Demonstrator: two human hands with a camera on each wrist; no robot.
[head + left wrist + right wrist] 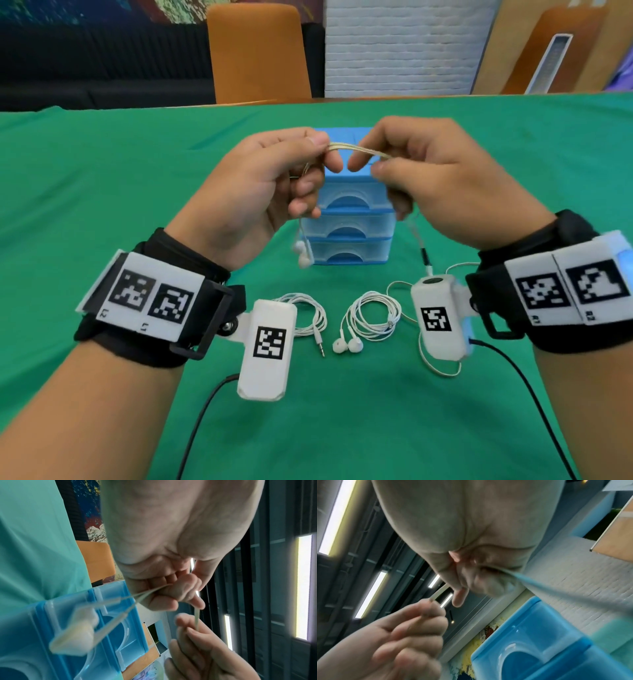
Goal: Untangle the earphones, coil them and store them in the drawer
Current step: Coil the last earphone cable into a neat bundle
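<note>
currently, head view: left hand (274, 178) and right hand (428, 178) each pinch one bundled earphone cable (356, 150), stretched at 12 o'clock above the drawer unit (352, 222); coiling step, tucking the end seems next. two further earphone sets lie on the surface (102, 171) at 6 o'clock. wrist views: three drawers closed.

Blue drawer unit (349, 219) stood mid-table right behind both raised hands, all drawers closed, blocking the straight path forward; bare green cloth (102, 164) lay open to its left and right. In front of it, two coiled white earphone sets (371, 317) and (308, 315) lay side by side on the cloth between the wrists, a loose wire loop (442, 368) near the right wrist. Orange chair (258, 51) stood past the far table edge.
</note>
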